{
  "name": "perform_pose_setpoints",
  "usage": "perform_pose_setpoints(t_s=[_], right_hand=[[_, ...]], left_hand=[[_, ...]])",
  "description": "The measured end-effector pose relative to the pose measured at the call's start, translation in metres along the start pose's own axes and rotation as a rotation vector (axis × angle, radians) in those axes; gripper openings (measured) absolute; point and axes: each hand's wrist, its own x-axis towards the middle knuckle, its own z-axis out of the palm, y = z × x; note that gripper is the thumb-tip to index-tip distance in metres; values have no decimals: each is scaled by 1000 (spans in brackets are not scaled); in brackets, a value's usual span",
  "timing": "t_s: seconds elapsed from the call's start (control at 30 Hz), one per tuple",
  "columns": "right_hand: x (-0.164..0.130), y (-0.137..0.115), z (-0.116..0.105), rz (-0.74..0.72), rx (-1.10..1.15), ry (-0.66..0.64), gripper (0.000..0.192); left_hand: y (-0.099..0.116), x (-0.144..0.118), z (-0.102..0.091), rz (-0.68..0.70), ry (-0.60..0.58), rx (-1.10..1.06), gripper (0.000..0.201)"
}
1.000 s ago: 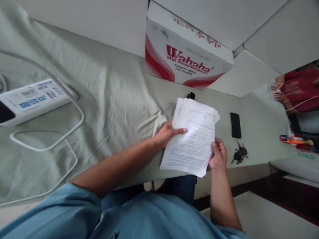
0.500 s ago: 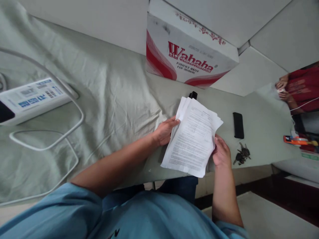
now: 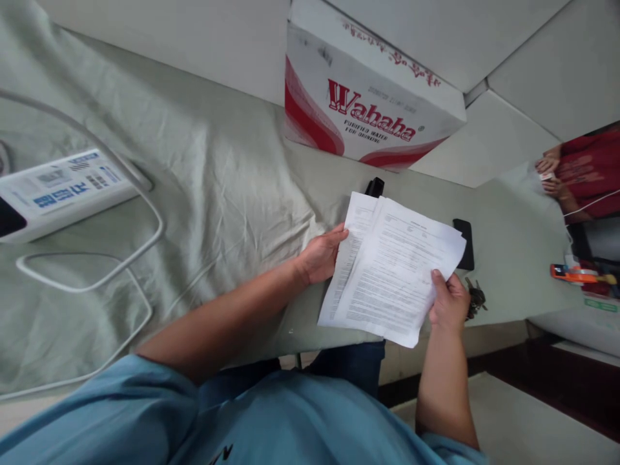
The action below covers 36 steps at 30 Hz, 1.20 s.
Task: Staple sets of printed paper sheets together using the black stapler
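Two overlapping portions of white printed paper sheets are spread above the table's front edge. My left hand (image 3: 320, 256) grips the left-hand sheets (image 3: 364, 210) by their left edge, thumb on top. My right hand (image 3: 448, 300) pinches the right-hand sheets (image 3: 394, 274) at their right edge, thumb on the printed side. These lie over part of the left-hand ones. How many sheets each hand has cannot be made out. A black phone (image 3: 465, 242) is partly covered by the paper's upper right corner. Behind my right hand, a bunch of keys (image 3: 477, 298) is half hidden.
A Wahaha water carton (image 3: 371, 119) stands at the back of the table. A small black object (image 3: 375, 187) sits behind the papers. On the cloth at left are a white labelled device (image 3: 72, 187) and a looping cable (image 3: 157, 226). Another person (image 3: 588, 171) is at far right.
My right hand has moved right with its sheets, sliding them off the left-hand ones and over part of the phone. The left hand has stayed nearly in place.
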Motion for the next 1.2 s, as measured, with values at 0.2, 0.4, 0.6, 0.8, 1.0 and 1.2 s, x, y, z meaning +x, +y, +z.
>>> perform_pose_setpoints(t_s=[0.2, 0.4, 0.6, 0.8, 1.0, 1.2], right_hand=[[0, -3, -2, 1, -13, -36, 33], [-5, -5, 23, 40, 40, -94, 34], [-3, -7, 35, 115, 102, -147, 37], [-2, -7, 36, 109, 107, -159, 36], [-5, -6, 38, 108, 97, -177, 37], [1, 3, 35, 21, 43, -116, 37]], left_hand=[[2, -2, 2, -24, -20, 10, 37], [0, 2, -3, -55, -1, 7, 44], [0, 1, -2, -78, 29, 14, 45], [1, 1, -2, -67, -16, 11, 47], [-3, 2, -5, -15, -8, 7, 47], [-7, 7, -12, 13, 4, -25, 45]])
